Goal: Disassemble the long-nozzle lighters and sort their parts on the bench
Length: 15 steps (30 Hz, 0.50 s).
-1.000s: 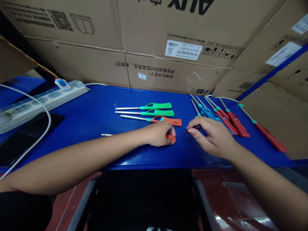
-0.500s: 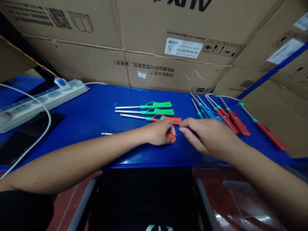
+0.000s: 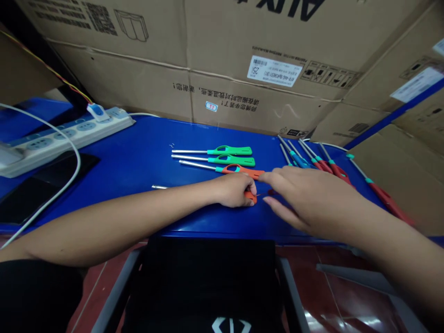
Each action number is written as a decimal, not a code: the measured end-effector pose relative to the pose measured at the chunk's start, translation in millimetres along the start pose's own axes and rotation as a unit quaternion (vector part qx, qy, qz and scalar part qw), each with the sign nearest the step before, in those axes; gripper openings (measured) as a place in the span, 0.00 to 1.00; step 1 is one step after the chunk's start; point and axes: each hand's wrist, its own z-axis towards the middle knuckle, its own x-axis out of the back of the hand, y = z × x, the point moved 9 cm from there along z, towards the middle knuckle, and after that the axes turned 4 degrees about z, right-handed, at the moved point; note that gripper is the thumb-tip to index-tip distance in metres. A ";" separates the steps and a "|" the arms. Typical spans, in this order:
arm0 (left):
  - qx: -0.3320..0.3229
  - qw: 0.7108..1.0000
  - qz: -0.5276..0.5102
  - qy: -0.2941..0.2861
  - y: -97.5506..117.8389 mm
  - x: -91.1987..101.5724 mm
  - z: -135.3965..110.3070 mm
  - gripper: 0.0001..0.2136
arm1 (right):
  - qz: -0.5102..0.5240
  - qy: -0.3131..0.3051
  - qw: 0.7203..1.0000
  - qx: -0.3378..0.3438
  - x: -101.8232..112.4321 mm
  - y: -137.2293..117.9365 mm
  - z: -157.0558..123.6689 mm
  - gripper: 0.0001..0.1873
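My left hand (image 3: 234,190) lies on the blue table (image 3: 132,162) with its fingers closed round the orange handle of a long-nosed lighter (image 3: 250,198); the metal tip of this lighter pokes out past my forearm. My right hand (image 3: 305,199) hovers just right of it, fingers stretched out over the table, and hides whatever lies beneath. A small dark tool it held earlier is not visible. Just behind my hands lie two green lighters (image 3: 229,151) and one orange lighter (image 3: 239,170) in a row.
A bunch of blue and red lighters (image 3: 322,164) lies at the right, with one red lighter (image 3: 381,196) apart. A white power strip (image 3: 65,136) and cable sit at the left beside a dark phone (image 3: 21,199). Cardboard boxes (image 3: 243,60) wall the back.
My right hand has moved left toward the held lighter and its fingers have spread out; the dark tool it pinched a second ago no longer shows. The left hand stayed put.
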 end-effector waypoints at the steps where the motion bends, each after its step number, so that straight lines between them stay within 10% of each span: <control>1: 0.005 1.000 -0.001 -0.002 -0.9 -0.1 -0.1 0.12 | -0.018 0.001 1.000 -0.026 -0.9 5.0 -1.0 0.15; 15: 0.020 1.000 0.003 -0.007 -5.6 -1.8 0.7 0.14 | -0.003 0.013 0.998 0.057 -4.5 -8.8 -12.7 0.15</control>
